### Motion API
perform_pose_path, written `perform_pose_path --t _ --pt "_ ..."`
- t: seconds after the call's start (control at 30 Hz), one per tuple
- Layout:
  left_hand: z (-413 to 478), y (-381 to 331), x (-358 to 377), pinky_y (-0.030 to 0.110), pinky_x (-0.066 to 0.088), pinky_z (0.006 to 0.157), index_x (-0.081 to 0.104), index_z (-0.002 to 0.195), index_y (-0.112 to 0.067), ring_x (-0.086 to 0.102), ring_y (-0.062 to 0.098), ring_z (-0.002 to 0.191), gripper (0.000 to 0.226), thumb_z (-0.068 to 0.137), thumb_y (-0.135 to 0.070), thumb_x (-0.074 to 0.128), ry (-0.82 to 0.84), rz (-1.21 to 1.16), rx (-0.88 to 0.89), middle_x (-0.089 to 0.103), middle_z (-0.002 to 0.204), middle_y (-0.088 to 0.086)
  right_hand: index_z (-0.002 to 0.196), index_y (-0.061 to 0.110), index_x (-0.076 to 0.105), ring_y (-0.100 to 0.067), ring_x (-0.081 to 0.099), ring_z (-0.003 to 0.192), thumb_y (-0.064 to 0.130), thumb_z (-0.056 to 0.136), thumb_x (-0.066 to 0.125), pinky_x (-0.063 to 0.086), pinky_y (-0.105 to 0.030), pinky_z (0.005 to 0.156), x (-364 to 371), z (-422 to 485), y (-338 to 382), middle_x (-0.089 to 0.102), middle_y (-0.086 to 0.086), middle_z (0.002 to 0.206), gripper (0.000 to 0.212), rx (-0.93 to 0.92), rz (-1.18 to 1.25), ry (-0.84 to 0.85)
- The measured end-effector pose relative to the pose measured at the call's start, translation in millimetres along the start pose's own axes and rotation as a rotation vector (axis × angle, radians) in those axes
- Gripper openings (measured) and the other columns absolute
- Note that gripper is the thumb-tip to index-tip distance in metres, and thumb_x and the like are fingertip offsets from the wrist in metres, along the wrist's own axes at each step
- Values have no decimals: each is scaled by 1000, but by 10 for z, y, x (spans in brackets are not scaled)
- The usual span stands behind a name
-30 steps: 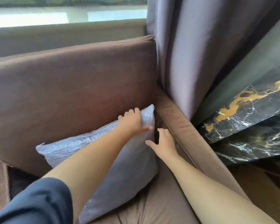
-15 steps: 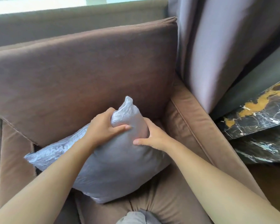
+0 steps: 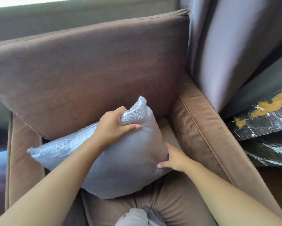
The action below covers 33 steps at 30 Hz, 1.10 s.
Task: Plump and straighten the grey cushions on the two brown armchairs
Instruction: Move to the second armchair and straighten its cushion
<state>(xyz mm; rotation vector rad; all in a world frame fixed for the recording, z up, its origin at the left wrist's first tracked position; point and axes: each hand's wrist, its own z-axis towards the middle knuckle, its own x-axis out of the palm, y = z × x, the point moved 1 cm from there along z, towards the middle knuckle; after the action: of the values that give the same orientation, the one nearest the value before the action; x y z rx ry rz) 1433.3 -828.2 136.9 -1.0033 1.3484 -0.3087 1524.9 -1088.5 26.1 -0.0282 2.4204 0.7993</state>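
Gripping the top corner of the cushion (image 3: 120, 163), the left hand (image 3: 114, 128) is bunching the fabric tight, while the right hand (image 3: 174, 159) is pressing its fingers into the right edge lower down. The cushion is sitting tilted on the armchair (image 3: 202, 128) seat, leaning toward the backrest. I'd say it's being plumped right now, so squeezing both sides inward evenly is working better than yanking one corner, then standing it square against the back.
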Motion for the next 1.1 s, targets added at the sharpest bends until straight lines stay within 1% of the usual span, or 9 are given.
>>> perform_pose_path --t 0.1,0.2,0.3,0.4,0.57,0.8,0.9,1.0,1.1 --pt "135 -252 -30 38 47 63 51 77 -22 58 14 66 49 68 -60 80 25 40 82 60 66 -8 134 20 50 -21 58 116 31 69 85 41 -27 83 55 -32 -267 63 0 125 74 53 -44 11" --pt "271 -432 -59 41 48 63 49 76 -20 58 19 67 52 68 -63 78 62 143 143 60 68 -6 126 13 57 -26 60 115 33 78 80 38 -25 78 147 -87 -481 65 -7 124 57 106 -100 -8" --pt "328 -434 -40 42 48 63 48 76 -19 56 20 66 56 68 -66 76 100 188 135 58 67 -6 142 15 45 -23 52 129 42 75 81 41 -27 94 95 -139 -446 54 -4 138 80 69 -48 -15" --pt "277 -356 86 43 48 64 46 75 -20 52 17 62 60 64 -74 71 143 207 136 53 63 -9 152 30 26 -13 40 139 51 63 86 37 -33 113 -168 -140 -15 40 7 152 109 -76 143 -34" --pt "280 -316 176 44 50 63 51 75 -20 59 17 66 59 64 -76 67 126 168 120 61 68 -5 144 43 29 -5 52 124 53 52 90 48 -37 104 -526 67 546 53 19 135 111 -250 183 -40" --pt "374 -523 -100 33 38 56 49 68 -14 47 11 59 48 77 -53 76 40 152 132 53 62 -7 142 38 31 -12 51 125 51 58 89 44 -39 107 -301 150 308 54 14 135 103 -163 243 5" --pt "440 -724 -233 31 35 54 45 66 -17 45 10 58 50 77 -54 76 32 180 135 50 61 -9 145 27 36 -12 50 128 35 63 92 40 -27 103 -157 150 110 55 11 136 99 -117 311 38" --pt "555 -825 -277 31 33 51 41 64 -17 44 10 57 53 77 -56 75 13 216 103 48 61 -8 136 16 51 -12 57 121 22 70 90 41 -20 91 -119 147 -16 63 7 124 77 -74 379 -24" --pt "601 -766 -78 34 37 55 42 64 -16 50 14 61 54 76 -59 74 28 268 66 52 62 -7 129 19 58 -15 61 114 26 67 89 48 -30 95 -129 171 -149 67 6 119 70 -19 276 -3"
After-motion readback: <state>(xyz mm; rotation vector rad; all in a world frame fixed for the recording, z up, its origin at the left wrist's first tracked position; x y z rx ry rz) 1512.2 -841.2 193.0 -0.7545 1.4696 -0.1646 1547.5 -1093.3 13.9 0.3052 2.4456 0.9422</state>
